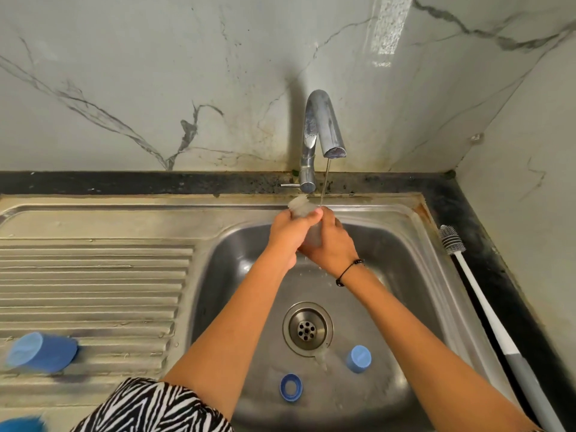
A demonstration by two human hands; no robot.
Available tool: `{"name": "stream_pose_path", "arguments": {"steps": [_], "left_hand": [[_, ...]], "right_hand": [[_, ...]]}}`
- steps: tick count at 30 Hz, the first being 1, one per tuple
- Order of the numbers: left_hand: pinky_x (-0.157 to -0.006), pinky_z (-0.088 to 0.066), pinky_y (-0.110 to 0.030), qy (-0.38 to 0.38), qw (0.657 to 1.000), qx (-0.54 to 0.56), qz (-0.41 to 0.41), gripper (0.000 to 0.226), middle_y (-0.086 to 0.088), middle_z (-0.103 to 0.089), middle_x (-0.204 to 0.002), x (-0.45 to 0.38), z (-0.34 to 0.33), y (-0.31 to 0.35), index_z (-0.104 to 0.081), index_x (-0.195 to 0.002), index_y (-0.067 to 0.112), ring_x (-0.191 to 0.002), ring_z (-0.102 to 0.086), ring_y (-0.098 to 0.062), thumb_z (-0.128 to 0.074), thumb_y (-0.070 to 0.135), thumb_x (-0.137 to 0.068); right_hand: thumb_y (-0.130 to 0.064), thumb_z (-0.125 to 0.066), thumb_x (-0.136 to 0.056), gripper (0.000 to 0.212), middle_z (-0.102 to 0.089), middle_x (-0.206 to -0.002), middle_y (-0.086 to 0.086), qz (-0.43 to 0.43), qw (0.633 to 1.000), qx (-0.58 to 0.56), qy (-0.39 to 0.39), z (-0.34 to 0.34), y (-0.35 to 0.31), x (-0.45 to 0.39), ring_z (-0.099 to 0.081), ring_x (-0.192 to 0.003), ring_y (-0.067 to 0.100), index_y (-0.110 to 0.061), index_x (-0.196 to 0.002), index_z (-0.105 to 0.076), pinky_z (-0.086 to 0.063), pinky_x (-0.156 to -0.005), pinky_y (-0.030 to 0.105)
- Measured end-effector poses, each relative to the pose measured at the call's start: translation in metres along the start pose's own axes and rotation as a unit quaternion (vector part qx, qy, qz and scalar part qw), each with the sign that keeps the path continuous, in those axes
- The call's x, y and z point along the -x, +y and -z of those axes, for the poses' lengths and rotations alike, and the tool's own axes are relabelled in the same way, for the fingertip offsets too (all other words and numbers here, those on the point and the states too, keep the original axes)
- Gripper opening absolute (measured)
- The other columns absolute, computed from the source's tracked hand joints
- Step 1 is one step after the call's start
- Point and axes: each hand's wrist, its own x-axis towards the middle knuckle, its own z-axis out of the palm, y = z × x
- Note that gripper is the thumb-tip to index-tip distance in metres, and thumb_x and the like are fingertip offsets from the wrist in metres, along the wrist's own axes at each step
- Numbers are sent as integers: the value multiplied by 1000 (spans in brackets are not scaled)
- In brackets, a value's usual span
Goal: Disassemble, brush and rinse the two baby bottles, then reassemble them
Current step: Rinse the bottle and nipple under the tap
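A clear baby bottle point(300, 207) is held over the sink basin under a thin stream from the tap point(324, 126). My left hand point(288, 233) grips its upper part and my right hand point(332, 244) wraps its lower part; most of the bottle is hidden between them. In the basin point(405, 275) lie a blue screw ring point(290, 387), a blue cap point(358, 358) and a clear teat point(322, 358) beside the drain point(308, 328). A larger blue cap point(42, 352) lies on the draining board.
A white bottle brush point(477, 291) with a grey handle lies along the sink's right rim on the black counter. Another blue item point(21, 424) shows at the bottom left edge. The ribbed draining board point(93, 275) fills the left side. A marble wall stands behind.
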Motion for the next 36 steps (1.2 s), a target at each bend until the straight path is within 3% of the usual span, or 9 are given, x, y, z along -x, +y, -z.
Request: {"name": "stream_pose_path", "arguments": {"steps": [2,4,7,9,13,21,27,31,36], "left_hand": [[-81,-49,-35,-38,998,53,22,24,-9,-67,-103,-1,13,-3,-59,-108,11,-94,-63,-22,-67,17,-86],[-81,-52,-33,-93,987,126,31,16,-6,-66,-91,0,24,-10,-57,-107,9,-77,-65,-14,-58,10,-91],[-56,-49,-17,-172,973,152,11,17,6,-64,-63,7,33,-16,-54,-101,11,-49,-57,-1,-45,-2,-94],[-62,-47,-18,-201,977,63,-18,29,8,-65,-69,9,36,-16,-54,-110,13,-56,-58,-3,-50,-8,-90],[-82,-48,-26,-178,974,-131,-40,51,-3,-63,-111,7,28,-13,-53,-126,17,-103,-57,-16,-63,-7,-82],[-107,-38,-36,-150,964,-209,-66,57,2,-51,-136,0,14,-19,-39,-141,28,-124,-48,-15,-62,21,-90],[-106,-41,-39,-102,975,-188,-54,63,-1,-50,-139,-1,7,-22,-35,-145,25,-122,-52,-17,-61,36,-88],[-101,-44,-35,-82,974,-197,-76,53,-1,-57,-129,8,12,-23,-43,-137,20,-116,-55,-17,-62,22,-88],[-103,-42,-36,-61,964,-231,-118,49,-1,-54,-130,16,15,-27,-48,-134,22,-119,-50,-17,-60,12,-88]], "right_hand": [[-28,-75,-76,72,-55,-121,10,-20,994,-93,-60,7,3,-1,-62,-94,22,-15,-134,-33,-55,-75,34],[-21,-75,-78,68,-55,-124,7,-76,952,-255,-154,13,3,0,-63,-87,13,-16,-133,-36,-58,-72,28],[-23,-69,-83,65,-52,-127,2,-92,912,-326,-230,15,8,3,-62,-105,19,-23,-135,-32,-58,-80,36],[-21,-68,-84,59,-54,-122,-2,-64,931,-287,-219,11,16,7,-59,-106,15,-23,-133,-34,-55,-82,34],[-14,-75,-75,68,-57,-119,2,-51,968,-222,-103,-1,31,7,-55,-110,20,-18,-132,-38,-49,-93,38],[-28,-69,-81,57,-58,-108,3,-49,987,-144,-49,4,29,4,-58,-97,21,-15,-127,-38,-53,-81,38],[-30,-61,-87,32,-59,-93,5,-69,983,-168,-32,4,24,6,-62,-74,17,-9,-109,-53,-57,-58,27],[-20,-66,-83,40,-63,-105,17,-55,977,-194,-66,1,27,9,-64,-91,32,-12,-118,-49,-56,-72,42],[-16,-69,-79,60,-59,-112,4,-45,978,-194,-69,-3,28,9,-59,-100,22,-26,-129,-38,-53,-87,43]]}}
